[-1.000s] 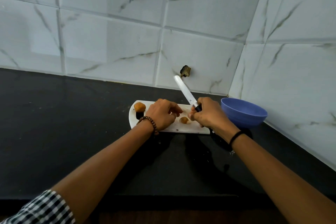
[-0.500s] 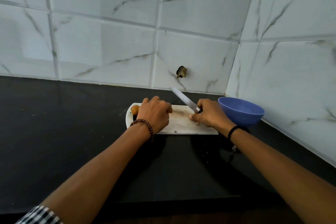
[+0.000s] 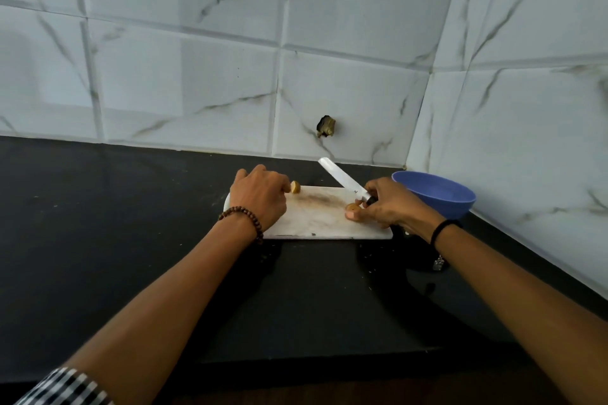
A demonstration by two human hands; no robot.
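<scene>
Reaching across the dark table [image 3: 131, 240], two forearms frame the action, and between them lies the white cutting board [image 3: 316, 223]. The left hand [image 3: 260, 197] sits on the board's 9 o'clock end with its fingers curled under. A yellow-brown piece [image 3: 295, 187] is right at the fingertips, but pinched or merely touched, I cannot tell. Over at 3 o'clock the right hand [image 3: 391, 207] has its fingers wrapped round the dark handle of the knife [image 3: 342, 179]. Its thumb is stretched out just beside a small brown piece [image 3: 353, 206].

That's the worry: the thumb lies so near that piece that a careless downward cut could catch it. The piece also looks small and rounded, so pressure from the edge might send it skidding off the board.

The knife's long axis runs from 5 o'clock at the handle to 11 o'clock at the tip. The blade is raised off the board and points up toward the tiled wall [image 3: 197, 76]. Just past the right hand, at 2 o'clock, sits a blue bowl [image 3: 434, 194].
</scene>
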